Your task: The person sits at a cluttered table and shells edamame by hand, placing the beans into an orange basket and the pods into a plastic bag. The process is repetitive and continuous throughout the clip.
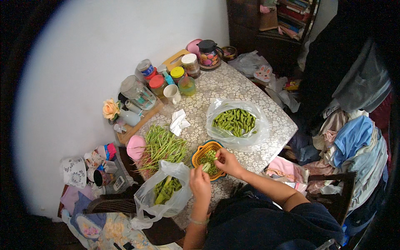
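My left hand (200,184) pinches a pale green, split-looking soybean pod (206,167) over an orange plastic basket (197,156). Thumb and fingertips of my right hand (229,163) are closed together above the basket's right side, on a small green piece, perhaps a bean. Shelled green beans (213,171) lie inside the basket. Beyond it, a clear plastic bag (262,131) stands open around many whole green pods (234,122). Nearer my left hand, another plastic bag (181,200) contains green pods or husks (167,189).
Left of the basket lies a heap of long green stems (162,143) beside a pink bowl (136,147). A crumpled tissue (179,122), white mug (172,94), several jars (157,84) and a jug (208,54) stand towards the wall. Clothes (353,140) are piled at right near a chair (348,190).
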Available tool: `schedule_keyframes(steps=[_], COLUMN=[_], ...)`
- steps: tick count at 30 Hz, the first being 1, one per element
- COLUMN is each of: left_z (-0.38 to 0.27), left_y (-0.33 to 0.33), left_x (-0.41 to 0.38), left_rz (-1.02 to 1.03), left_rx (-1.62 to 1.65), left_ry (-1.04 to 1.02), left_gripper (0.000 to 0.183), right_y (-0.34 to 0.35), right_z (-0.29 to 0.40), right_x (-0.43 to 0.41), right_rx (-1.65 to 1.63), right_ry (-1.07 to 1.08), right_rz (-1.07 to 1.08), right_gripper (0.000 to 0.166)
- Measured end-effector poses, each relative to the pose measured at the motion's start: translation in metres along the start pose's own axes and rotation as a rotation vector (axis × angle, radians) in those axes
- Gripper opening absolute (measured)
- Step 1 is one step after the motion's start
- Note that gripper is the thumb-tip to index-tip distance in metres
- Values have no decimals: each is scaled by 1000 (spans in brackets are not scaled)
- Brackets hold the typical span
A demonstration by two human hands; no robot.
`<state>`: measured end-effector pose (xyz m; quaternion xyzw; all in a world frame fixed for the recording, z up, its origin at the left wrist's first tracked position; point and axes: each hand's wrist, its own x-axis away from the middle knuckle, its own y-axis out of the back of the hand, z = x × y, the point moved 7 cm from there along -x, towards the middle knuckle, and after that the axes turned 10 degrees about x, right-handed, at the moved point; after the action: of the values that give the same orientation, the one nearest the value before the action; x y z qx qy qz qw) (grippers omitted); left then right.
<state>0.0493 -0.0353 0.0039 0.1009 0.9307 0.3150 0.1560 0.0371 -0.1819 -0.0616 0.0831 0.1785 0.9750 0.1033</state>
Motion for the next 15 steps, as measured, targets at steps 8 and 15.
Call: schedule_keyframes(steps=[8,15], left_z=[7,58], left_y=[127,139], left_x=[-3,14], left_rz=[-274,-260], left_rx=[-46,-77], left_ry=[19,290], left_gripper=[22,20], right_y=[106,97], right_z=[-56,-89], right_x=[-46,-69], right_rx=[725,896], right_ry=[3,-207], right_rz=[-438,-285], right_gripper=[15,25])
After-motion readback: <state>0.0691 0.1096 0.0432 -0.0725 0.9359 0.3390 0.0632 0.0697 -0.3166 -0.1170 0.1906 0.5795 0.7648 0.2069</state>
